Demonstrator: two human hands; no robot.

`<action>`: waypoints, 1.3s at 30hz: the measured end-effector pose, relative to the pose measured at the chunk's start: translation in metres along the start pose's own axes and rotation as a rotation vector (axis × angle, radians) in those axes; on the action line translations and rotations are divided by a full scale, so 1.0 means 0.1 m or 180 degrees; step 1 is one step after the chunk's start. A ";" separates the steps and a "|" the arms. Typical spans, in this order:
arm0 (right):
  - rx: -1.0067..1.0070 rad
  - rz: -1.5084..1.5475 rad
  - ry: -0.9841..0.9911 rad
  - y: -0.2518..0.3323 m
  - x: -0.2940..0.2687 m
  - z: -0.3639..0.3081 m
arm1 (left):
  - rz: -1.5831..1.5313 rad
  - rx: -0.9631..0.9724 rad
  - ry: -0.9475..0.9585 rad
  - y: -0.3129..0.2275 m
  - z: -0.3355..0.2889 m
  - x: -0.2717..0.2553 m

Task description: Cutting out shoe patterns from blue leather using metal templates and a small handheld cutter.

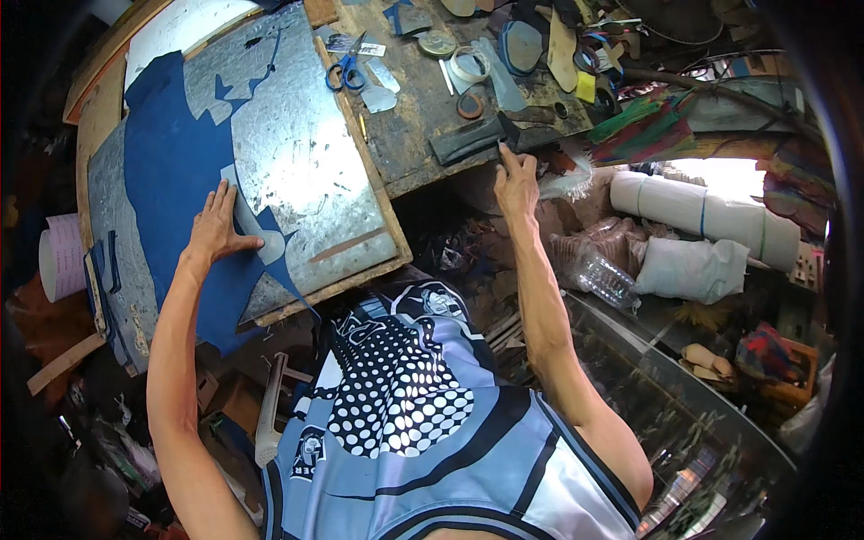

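My left hand [212, 229] lies with fingers stretched out over a pale grey curved template [246, 216], pressing it onto a blue sheet of leather or cloth [166, 162]. The sheet has cut, jagged edges and rests on a scuffed metal-topped board [310, 153]. Farther right, my right hand [517, 187] is closed around a small tool with a dark, blade-like end [509, 132]. That end is at the right end of a dark oblong block [463, 140] near the bench edge. The tool's handle is hidden in my fingers.
Blue-handled scissors [346, 76], a tape roll [471, 64] and several cut pieces lie on the wooden bench [396, 148]. A wooden rim [355, 135] borders the metal board. Right of the bench are a white wrapped roll [693, 207] and a clear plastic bottle [605, 277].
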State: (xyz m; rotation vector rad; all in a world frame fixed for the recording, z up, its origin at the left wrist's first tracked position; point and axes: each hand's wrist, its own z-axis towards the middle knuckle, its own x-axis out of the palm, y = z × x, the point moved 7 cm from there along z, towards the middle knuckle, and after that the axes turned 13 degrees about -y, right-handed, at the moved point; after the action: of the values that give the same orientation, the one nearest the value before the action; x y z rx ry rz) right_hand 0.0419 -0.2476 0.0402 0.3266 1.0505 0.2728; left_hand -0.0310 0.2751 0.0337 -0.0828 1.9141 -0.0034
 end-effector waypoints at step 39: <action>0.0490 0.1272 0.0445 0.20 0.39 -0.41 | -0.0122 -0.0084 0.0003 -0.03 -0.06 -0.03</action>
State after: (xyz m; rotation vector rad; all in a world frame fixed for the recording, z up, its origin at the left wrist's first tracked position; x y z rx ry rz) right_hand 0.0224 -0.2092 -0.0018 0.6658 1.1422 0.5809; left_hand -0.0354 0.2722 0.0385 -0.1371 1.9135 -0.0041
